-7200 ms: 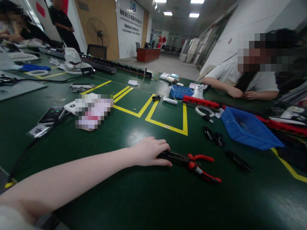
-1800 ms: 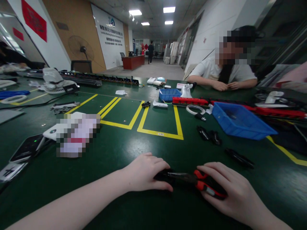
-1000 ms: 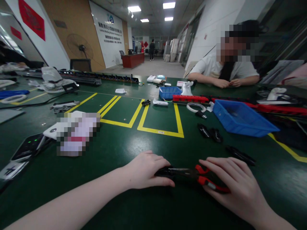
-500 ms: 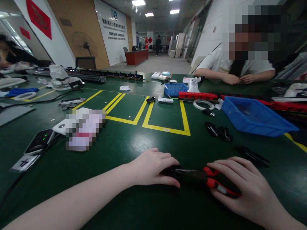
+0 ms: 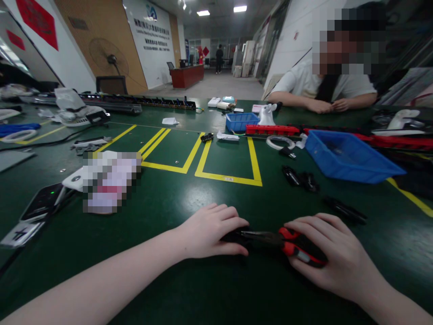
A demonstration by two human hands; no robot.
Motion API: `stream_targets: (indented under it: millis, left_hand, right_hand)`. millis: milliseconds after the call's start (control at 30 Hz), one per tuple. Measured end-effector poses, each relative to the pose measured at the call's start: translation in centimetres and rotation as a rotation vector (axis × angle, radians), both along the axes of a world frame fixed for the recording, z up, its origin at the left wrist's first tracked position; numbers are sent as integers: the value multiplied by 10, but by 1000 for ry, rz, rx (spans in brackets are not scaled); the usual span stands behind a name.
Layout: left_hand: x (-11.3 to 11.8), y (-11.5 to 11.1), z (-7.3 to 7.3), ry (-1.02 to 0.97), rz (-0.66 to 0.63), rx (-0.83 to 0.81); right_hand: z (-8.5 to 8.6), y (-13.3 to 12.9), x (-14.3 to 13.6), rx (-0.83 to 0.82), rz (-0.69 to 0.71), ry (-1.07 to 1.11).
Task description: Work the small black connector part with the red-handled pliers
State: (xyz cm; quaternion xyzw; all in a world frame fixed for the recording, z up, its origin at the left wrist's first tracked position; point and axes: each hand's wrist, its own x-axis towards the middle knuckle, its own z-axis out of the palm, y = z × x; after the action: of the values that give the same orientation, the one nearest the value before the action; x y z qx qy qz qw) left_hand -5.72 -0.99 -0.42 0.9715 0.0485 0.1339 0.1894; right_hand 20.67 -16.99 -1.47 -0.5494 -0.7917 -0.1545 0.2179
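My left hand [image 5: 211, 230] rests low over the green table, fingers and thumb closed around a small black part [image 5: 233, 235]. Most of that part is hidden by the fingers and dark against the table. From the right, the narrow metal jaws of long-nose pliers [image 5: 288, 243] reach the black part; whether they grip it or only touch it, I cannot tell. Curled round the pliers' red and black handles is my right hand [image 5: 333, 255]. Beyond it lie glossy black pieces [image 5: 299, 178] and a longer black piece [image 5: 345, 210].
A blue bin [image 5: 353, 168] stands at the right, with a smaller blue basket [image 5: 241, 123] farther back. To the left are a phone [image 5: 111, 183] and a black device [image 5: 43, 201] with a cable. Yellow tape [image 5: 230, 179] marks the table. Another person's forearms [image 5: 291, 98] rest across the table.
The whole view has shifted slightly, so things appear a little farther left and higher. Both hands keep their hold, and the pliers stay at the black part.
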Motion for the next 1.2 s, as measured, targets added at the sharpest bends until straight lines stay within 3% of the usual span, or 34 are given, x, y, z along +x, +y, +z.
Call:
stream_targets:
  millis: [367,633,800,1000,1200]
  left_hand:
    - [-2,0,4,37,-13,-32]
    - [-2,-1,4,46,-21,-37]
    - [-2,-1,5,49,-24,-35]
    - [-1,-1,3,40,-27,-9]
    - [-3,-2,5,57,-20,0]
  right_hand:
    - [2,0,3,31,-49,-29]
    - [1,-5,1,39,-127,99]
    - [4,-3,-4,16,-102,25]
    - [5,1,-6,37,-183,-82]
    - [17,-2,-9,146,-198,-136]
